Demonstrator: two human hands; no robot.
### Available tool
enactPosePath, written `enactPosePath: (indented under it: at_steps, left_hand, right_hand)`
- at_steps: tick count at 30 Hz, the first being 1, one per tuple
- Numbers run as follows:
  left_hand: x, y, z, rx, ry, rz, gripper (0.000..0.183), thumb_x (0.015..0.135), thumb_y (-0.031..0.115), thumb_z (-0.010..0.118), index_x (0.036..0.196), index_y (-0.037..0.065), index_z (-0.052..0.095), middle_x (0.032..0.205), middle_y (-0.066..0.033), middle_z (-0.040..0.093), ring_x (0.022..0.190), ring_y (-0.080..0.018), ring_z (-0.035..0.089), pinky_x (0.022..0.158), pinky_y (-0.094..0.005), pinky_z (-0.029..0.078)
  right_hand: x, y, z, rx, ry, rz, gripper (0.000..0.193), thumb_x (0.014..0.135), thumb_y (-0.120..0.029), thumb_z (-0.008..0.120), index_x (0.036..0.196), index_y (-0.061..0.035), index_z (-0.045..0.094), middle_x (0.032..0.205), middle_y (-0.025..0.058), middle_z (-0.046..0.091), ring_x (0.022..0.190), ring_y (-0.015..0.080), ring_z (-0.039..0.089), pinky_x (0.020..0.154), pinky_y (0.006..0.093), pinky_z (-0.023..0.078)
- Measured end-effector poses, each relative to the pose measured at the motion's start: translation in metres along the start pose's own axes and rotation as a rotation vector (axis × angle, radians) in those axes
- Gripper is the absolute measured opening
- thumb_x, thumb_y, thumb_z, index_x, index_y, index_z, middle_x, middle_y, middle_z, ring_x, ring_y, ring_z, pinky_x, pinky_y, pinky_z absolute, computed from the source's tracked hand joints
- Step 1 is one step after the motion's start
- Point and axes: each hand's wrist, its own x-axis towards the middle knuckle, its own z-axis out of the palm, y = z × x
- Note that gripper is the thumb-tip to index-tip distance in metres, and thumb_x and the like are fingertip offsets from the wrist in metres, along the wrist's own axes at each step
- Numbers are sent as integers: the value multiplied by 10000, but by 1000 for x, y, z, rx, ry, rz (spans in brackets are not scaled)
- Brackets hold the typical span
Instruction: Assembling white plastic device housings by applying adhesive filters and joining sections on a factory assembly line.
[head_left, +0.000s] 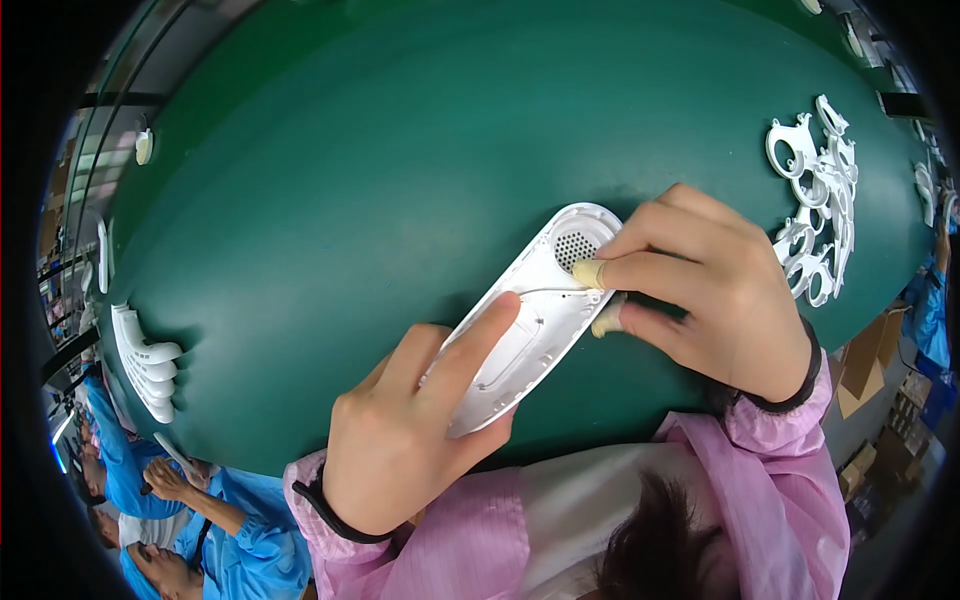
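Note:
A long white plastic housing (545,335) with rounded ends is held tilted above the green table, its hollow inside facing up. At its far end is a round grille of small dark holes (574,250). My left hand (415,415) grips the near end, thumb underneath, with the index finger laid along the inside. Pale finger covers sit on the thumb and index finger of my right hand (700,285), which pinch the housing's right edge just below the grille. A thin wire (550,291) runs across the inside to those fingertips; whether they pinch it too is hidden.
White ring-shaped plastic parts (815,200) lie piled on the green table (400,180) at the right. Several curved white shells (145,365) are nested at the left edge. Co-workers in blue (220,520) sit at the lower left. Cardboard boxes (870,365) stand beyond the right edge.

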Motion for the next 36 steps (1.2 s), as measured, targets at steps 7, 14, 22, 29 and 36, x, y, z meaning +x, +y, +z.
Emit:
enactPosePath:
  at_steps: [7, 14, 22, 29, 36]
  left_hand:
    - [8, -1, 7, -29, 7, 32, 753, 659, 80, 822, 1387, 135, 636, 870, -102, 591, 669, -275, 611, 617, -377, 531]
    - [17, -23, -25, -117, -92, -36, 703, 733, 137, 833, 1385, 24, 596, 1352, -187, 650, 1258, -296, 616, 1084, -398, 451]
    - [137, -111, -165, -75, 405, -41, 494, 1016, 212, 646, 1464, 47, 518, 985, -12, 611, 644, -38, 496, 547, -192, 409]
    - [235, -159, -141, 442, 699, 64, 606, 804, 351, 836, 1297, 53, 650, 1330, -231, 602, 1316, -402, 497, 1099, -481, 408]
    - [283, -55, -79, 507, 507, 290, 471, 866, 370, 750, 1286, 165, 684, 1245, -132, 700, 1198, -361, 585, 1061, -484, 398]
  right_hand:
    - [-7, 9, 4, -118, 14, -43, 211, 640, -110, 825, 823, -113, 719, 780, -1, 604, 715, 207, 577, 648, 360, 446]
    - [-14, 32, -29, 21, 182, 49, 336, 749, -33, 777, 1075, -104, 738, 1041, 37, 639, 882, 226, 645, 774, 362, 509]
    - [-58, 93, -78, -272, 498, 475, 458, 694, -98, 859, 1139, -77, 754, 990, 93, 691, 904, 306, 636, 817, 406, 492]
    - [-46, 74, -62, -248, 343, 553, 417, 634, -110, 893, 1034, -87, 778, 950, 60, 643, 980, 277, 624, 863, 393, 464]
    - [-33, 57, -68, -110, 449, 303, 344, 714, 80, 694, 1028, -54, 734, 970, 89, 631, 796, 300, 656, 707, 402, 535]
